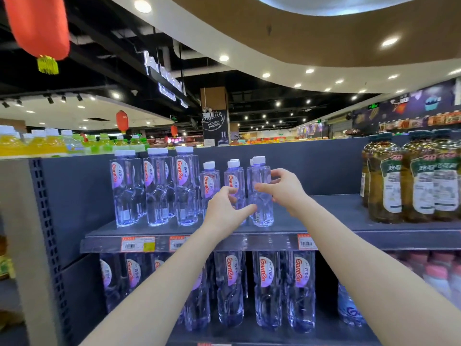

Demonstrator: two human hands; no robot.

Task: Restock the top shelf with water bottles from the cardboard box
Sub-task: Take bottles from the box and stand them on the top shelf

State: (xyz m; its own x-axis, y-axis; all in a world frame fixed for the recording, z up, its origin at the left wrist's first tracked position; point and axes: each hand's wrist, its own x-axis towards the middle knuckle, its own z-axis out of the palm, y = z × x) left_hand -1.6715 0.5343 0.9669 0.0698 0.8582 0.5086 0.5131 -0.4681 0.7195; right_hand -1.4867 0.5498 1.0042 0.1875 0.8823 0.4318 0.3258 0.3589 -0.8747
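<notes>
Both hands are raised to the top shelf (pixel 324 229), working among the small water bottles (pixel 262 193) that stand in short rows near its front edge. The right hand (pixel 287 189) is half open, its fingers curled loosely beside the right-most bottle of the front row, with the thumb and fingertips at or very near its side; whether it truly grips cannot be told. The left hand (pixel 225 211) sits just below and to the left, fingers also spread and curled in front of the next bottle (pixel 233 181), holding nothing that shows. To the left of the hands stand taller water bottles (pixel 154 188) of the same brand, and well to the right a group of brown drink bottles (pixel 409 178); between those and the right hand the shelf lies bare. The lower shelf (pixel 249 330), under the forearms, is full of large bottles. The cardboard box is not in view. The step looks like setting and straightening bottles just placed, so the labels face out and the rows line up. The next move likely calls for drawing both hands back and down to fetch more bottles, then filling the bare stretch to the right.
</notes>
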